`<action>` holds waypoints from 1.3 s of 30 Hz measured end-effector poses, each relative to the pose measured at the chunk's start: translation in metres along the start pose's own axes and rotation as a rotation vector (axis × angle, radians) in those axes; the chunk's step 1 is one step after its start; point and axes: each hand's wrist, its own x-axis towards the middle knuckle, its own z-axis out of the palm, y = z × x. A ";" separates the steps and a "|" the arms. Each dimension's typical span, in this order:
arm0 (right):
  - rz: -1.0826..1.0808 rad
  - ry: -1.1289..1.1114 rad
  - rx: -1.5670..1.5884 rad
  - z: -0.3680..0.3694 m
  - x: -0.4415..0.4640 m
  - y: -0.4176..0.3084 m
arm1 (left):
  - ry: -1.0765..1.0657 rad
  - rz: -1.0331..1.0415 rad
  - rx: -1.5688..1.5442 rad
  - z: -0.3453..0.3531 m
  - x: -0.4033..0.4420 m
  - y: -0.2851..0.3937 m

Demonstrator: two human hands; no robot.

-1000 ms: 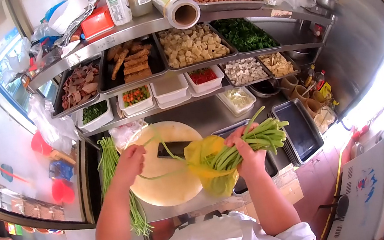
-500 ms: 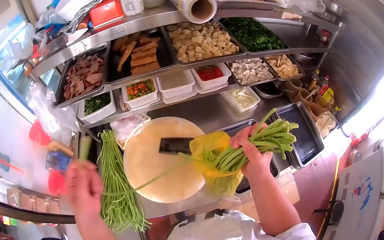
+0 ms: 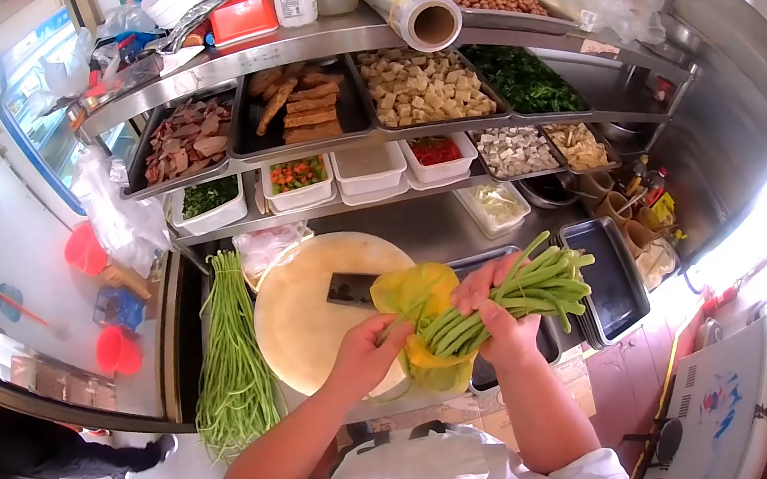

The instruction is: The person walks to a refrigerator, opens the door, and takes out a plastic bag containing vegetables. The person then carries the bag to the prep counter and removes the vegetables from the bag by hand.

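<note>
One bunch of green stalks, right of the round board, partly in a yellow bag; clasped by the right hand. Left hand: at the bag (grip cannot be told). Second bunch: left of board.

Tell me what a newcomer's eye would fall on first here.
Probably the bunch of green stalks in the right hand, its left end in a bright yellow bag with the left hand beside it. Next, the big round board left of the bag, with a pile of long green stalks further left. Above, the roll of plastic wrap juts over the edge of the top shelf.
</note>
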 end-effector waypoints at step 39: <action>0.155 -0.149 -0.643 -0.010 -0.013 0.025 | -0.112 -0.002 -0.442 0.024 0.002 0.071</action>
